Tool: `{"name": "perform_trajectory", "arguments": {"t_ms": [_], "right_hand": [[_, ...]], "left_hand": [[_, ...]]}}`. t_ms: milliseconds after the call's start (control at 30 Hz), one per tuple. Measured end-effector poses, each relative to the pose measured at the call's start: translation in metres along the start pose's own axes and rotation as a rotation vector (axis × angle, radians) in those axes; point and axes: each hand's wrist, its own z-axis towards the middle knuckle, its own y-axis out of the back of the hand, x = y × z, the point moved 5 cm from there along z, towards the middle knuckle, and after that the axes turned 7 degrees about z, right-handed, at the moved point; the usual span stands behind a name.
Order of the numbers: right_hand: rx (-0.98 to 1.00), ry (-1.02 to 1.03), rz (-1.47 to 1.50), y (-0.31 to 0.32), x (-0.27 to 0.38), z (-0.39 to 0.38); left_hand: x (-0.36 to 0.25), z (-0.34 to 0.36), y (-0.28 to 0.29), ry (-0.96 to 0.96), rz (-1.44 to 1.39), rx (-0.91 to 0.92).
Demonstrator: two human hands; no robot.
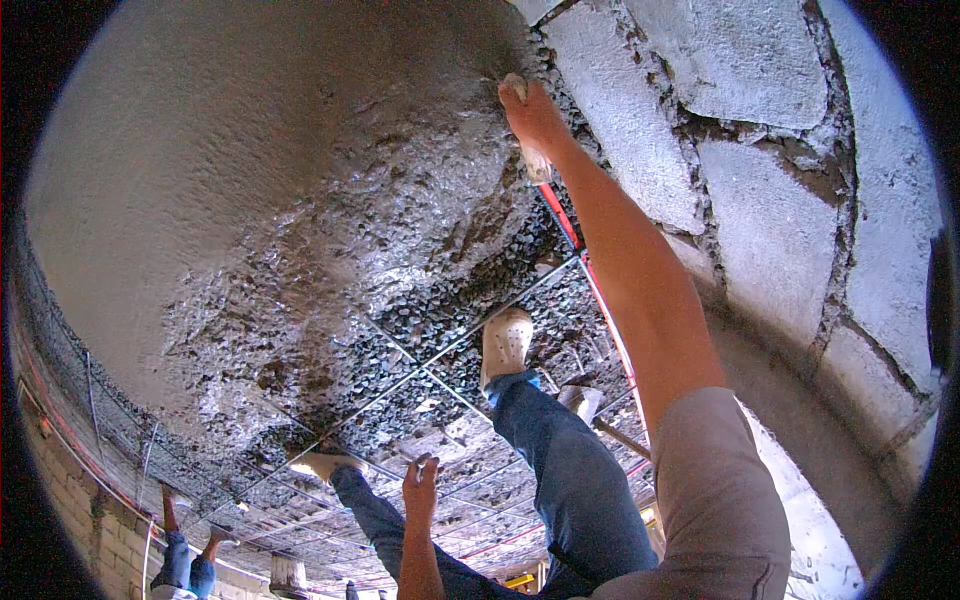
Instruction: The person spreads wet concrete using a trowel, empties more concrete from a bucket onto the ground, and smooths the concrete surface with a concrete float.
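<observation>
My right hand [533,125] reaches far forward to the edge of the wet concrete [260,130], close to the stone wall [780,200]. Its fingers are closed round a pale, mud-smeared block-like piece [537,166], whose end shows below the palm; its exact kind is hidden by the hand. Just under it a red conduit [558,215] runs back along my arm. My left hand [420,485] hangs low near my leg, fingers loosely bent and apart, with nothing visible in it.
My beige clogs [508,335] stand among gravel [440,300] and a grid of thin steel rods [385,392]. A grey-headed tool with a wooden handle [622,439] lies beside my leg. Other people's legs [175,560] appear at lower left, near a block wall [65,480].
</observation>
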Motion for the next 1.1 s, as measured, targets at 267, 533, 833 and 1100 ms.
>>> {"name": "perform_trajectory", "arguments": {"t_ms": [267, 533, 833, 1100], "right_hand": [[0.065, 0.006, 0.032, -0.009, 0.026, -0.019], [0.176, 0.228, -0.26, 0.009, 0.035, 0.015], [0.014, -0.087, -0.093, 0.015, -0.014, -0.035], [-0.065, -0.059, -0.017, 0.012, -0.01, -0.073]], "left_hand": [[0.002, 0.003, 0.006, 0.048, -0.095, -0.018], [-0.028, -0.003, -0.009, 0.036, 0.019, -0.016], [-0.006, 0.003, -0.002, -0.045, -0.029, -0.013], [0.024, -0.006, 0.01, 0.053, -0.131, -0.039]]}}
